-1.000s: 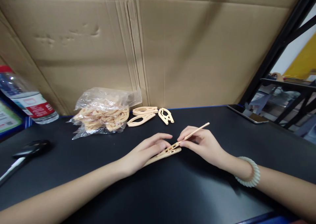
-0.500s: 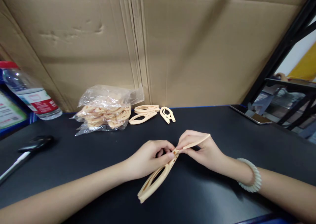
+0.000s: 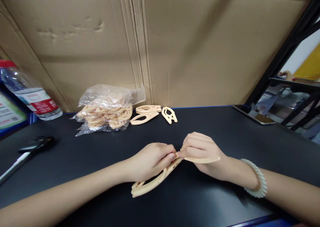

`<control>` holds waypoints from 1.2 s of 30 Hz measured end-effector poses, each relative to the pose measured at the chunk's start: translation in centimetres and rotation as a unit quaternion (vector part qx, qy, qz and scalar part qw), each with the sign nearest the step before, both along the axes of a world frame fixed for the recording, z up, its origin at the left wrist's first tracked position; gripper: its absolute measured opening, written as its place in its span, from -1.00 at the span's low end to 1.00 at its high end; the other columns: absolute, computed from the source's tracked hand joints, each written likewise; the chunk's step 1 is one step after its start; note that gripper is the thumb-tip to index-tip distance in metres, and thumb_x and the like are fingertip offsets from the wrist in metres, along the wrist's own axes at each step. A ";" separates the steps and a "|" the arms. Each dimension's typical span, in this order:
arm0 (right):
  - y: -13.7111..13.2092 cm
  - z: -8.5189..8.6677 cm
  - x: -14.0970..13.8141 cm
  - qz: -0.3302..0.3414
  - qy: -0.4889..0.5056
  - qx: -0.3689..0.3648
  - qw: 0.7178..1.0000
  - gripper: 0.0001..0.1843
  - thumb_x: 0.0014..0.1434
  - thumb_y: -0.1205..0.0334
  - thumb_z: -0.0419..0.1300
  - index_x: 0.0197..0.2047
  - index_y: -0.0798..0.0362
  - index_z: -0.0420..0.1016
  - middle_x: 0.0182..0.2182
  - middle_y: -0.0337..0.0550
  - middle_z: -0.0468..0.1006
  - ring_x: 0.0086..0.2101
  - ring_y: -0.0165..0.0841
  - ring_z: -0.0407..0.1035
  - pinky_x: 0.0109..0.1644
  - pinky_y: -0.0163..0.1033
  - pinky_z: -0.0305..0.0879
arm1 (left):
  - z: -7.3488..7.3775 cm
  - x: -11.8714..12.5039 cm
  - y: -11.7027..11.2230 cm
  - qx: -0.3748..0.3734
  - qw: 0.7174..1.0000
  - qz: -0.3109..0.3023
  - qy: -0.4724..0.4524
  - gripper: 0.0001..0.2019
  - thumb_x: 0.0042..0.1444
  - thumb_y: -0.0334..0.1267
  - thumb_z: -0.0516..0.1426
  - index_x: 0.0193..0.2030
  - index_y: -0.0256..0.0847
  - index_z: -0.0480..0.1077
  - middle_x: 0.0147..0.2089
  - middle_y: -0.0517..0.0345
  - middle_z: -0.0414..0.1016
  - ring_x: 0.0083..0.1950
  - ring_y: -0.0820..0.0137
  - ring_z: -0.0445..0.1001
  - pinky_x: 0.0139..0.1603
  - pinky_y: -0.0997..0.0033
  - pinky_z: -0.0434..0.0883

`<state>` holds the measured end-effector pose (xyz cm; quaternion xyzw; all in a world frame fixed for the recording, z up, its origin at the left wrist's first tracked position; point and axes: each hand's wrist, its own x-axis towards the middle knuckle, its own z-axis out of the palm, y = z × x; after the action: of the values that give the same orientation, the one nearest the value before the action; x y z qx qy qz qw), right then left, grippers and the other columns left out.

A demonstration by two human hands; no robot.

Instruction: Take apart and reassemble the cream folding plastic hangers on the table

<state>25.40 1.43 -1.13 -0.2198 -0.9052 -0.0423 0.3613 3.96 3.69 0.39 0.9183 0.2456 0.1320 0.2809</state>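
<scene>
A beige plastic folding clothes hanger [image 3: 152, 186] slants over the black tabletop, its looped arms pointing down to the left. My left hand [image 3: 152, 162] is closed around its upper part, thumb and fingers pinching near the joint. At that same end, the fingers of my right hand [image 3: 200, 152] are pressed together on a thin curved beige piece [image 3: 203, 160], which looks like the hanger's hook seen edge-on. My two hands almost meet at the joint, and the fingertips hide how the piece sits there.
Behind my hands lie folded beige hangers [image 3: 147, 118] and a smaller separate one [image 3: 169, 115]. A clear plastic bag [image 3: 107, 97] full of hangers rests against the cardboard wall [image 3: 212, 47]. On the left are a bottle [image 3: 37, 100] and a black object with a white cable [image 3: 37, 143]; a phone-like slab [image 3: 253, 114] lies at right.
The hanger has turned flatter, its looped end moving left and up. My right hand has rolled over, so the thin curved piece now lies nearly level instead of pointing upward.
</scene>
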 end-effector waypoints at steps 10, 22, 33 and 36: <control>-0.9 1.4 0.3 0.046 -0.049 0.070 0.995 -0.76 0.25 0.45 0.08 -0.33 -0.05 0.48 -0.44 -0.16 0.53 -0.36 -0.30 0.39 -0.19 -0.13 0.37 | -0.4 -0.3 0.5 -0.121 0.990 0.009 -0.071 -0.60 0.36 -0.05 -0.12 -0.44 -0.21 0.24 -0.49 0.27 0.25 -0.47 0.48 0.19 -0.39 0.47 0.19; 3.0 1.1 5.3 -0.314 -0.052 -0.330 0.889 -0.38 0.25 0.07 0.08 0.27 0.28 0.21 -0.63 -0.26 0.42 -0.60 -0.34 0.29 -0.50 -0.26 0.15 | -0.8 -0.8 2.9 -0.468 0.727 0.237 -0.442 -0.86 0.25 -0.33 0.09 -0.14 -0.25 0.47 -0.30 0.05 0.55 -0.27 0.40 0.49 -0.18 0.43 0.41; 0.9 0.9 2.2 -0.119 -0.062 -0.105 0.985 -0.66 0.28 0.35 0.06 0.12 0.07 0.36 -0.09 0.03 0.46 -0.08 -0.21 0.34 0.03 -0.04 0.32 | -0.9 -0.7 2.1 -0.461 0.762 0.185 -0.415 -0.60 0.07 -0.42 0.26 0.09 -0.25 0.41 -0.15 0.06 0.56 -0.21 0.39 0.50 -0.07 0.37 0.40; -0.1 1.0 1.3 -0.047 -0.082 -0.077 0.993 -0.59 0.28 0.36 0.07 0.19 0.07 0.30 0.06 0.05 0.40 0.06 -0.23 0.27 0.15 -0.04 0.26 | -1.0 -0.6 1.9 -0.438 0.794 0.176 -0.384 -0.56 0.09 -0.35 0.28 0.12 -0.22 0.37 -0.19 0.11 0.55 -0.18 0.38 0.51 -0.02 0.35 0.39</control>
<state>26.72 1.30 -0.17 -0.2848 -0.9210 -0.0077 0.2657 3.31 5.56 -0.59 0.5120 0.3062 0.3995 0.6961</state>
